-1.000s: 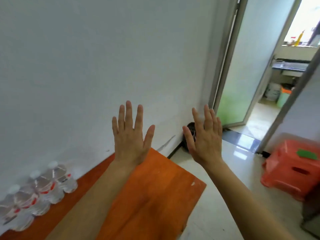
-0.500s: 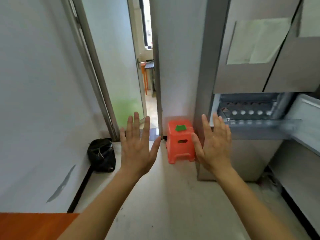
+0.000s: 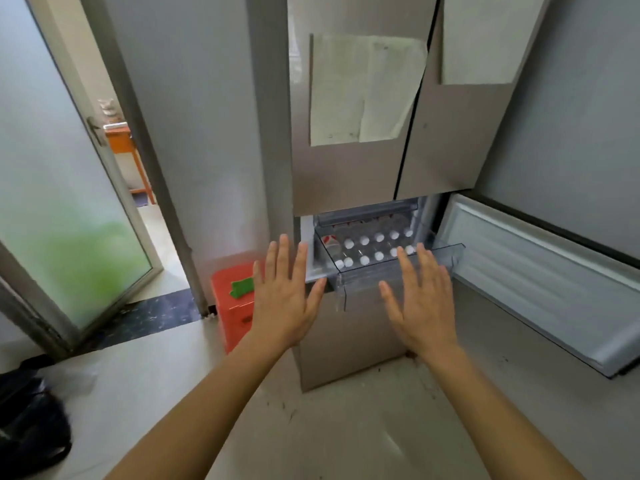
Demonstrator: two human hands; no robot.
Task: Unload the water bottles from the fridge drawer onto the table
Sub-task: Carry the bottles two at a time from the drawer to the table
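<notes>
a pale, scuffed floor point(image 3: 332, 427) runs from the doorway to the fridge. at the far left a black bag point(image 3: 31, 420) slumps on the floor, below a frosted glass door point(image 3: 65, 216) standing ajar; an orange stand point(image 3: 130, 157) shows in the room beyond. right of a grey wall section, a red stool point(image 3: 235, 306) with a green patch on top sits beside the fridge point(image 3: 349, 178), which has papers stuck on its upper doors. the left hand point(image 3: 285, 299) is raised flat, its grip wide and holding nothing, partly covering the stool. the clear fridge drawer point(image 3: 391, 275) is pulled out, white-capped water bottles point(image 3: 372, 247) standing in rows inside. the right hand point(image 3: 420, 299), grip wide and holding nothing, hovers before the drawer front. the lower fridge door point(image 3: 540, 275) swings open at the right.
</notes>
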